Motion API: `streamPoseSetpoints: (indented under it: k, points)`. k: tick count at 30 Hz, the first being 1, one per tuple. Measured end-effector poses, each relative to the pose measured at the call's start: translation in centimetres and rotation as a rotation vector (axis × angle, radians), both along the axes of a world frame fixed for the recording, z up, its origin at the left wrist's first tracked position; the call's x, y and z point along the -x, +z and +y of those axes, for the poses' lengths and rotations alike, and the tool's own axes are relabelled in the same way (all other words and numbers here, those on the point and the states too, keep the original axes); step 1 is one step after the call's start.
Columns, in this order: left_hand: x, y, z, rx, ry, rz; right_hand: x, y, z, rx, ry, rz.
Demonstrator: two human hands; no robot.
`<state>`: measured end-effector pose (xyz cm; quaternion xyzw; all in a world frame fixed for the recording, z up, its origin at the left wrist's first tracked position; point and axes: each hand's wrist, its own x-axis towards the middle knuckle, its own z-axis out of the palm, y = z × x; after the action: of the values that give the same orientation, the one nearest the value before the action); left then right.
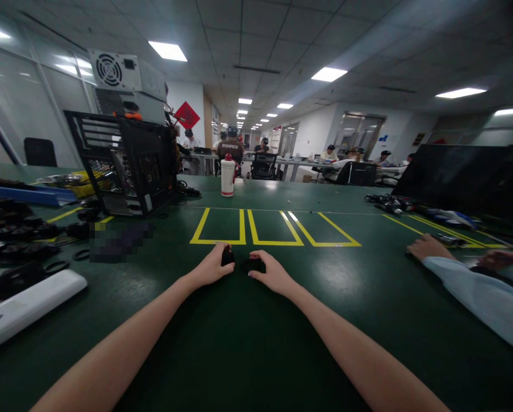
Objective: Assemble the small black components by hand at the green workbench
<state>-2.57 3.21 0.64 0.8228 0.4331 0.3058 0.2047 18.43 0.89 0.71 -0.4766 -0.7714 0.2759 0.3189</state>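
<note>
Both my hands are over the green tabletop (260,337), just on the near side of the yellow tape outlines (275,243). My left hand (211,266) has its thumb and fingers closed around a small black object (227,256), mostly hidden by the hand, so its kind cannot be made out. A short gap to the right, my right hand (271,272) is curved, thumb and fingertips apart. Between them shows only a dark patch, which looks like shadow on the table. Beyond the tape stands a white bottle with a red cap (227,176).
An open black computer case (130,166) with a power supply (125,71) above it stands at the left. Nearer lie black parts (16,229) and a long white case (31,309). At the right are a co-worker's hand (430,249), cables (389,203) and a dark monitor (466,177).
</note>
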Motion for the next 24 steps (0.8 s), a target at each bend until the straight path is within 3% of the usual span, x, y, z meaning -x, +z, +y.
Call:
streamPoseSetpoints:
  k: [3, 9, 17, 20, 24]
  points:
    - [-0.2, 1.4, -1.3, -0.066, -0.031, 0.121, 0.3, 0.3, -0.8, 0.017, -0.013, 0.025]
    - [-1.7, 4.9, -4.5, -0.227, -0.273, 0.483, 1.3, 1.7, -3.0, 0.047, 0.101, 0.074]
    - [-3.3, 6.1, -7.3, -0.258, -0.430, 0.701, 1.1, 2.8, -6.3, 0.215, 0.242, 0.176]
    - [-2.2, 6.6, -9.5, -0.159, -0.409, 0.711, 0.3, 2.5, -6.9, 0.249, 0.264, 0.187]
    - [2.7, 5.8, -12.7, -0.071, -0.267, 0.705, -2.4, 1.9, -5.2, 0.236, 0.062, 0.215]
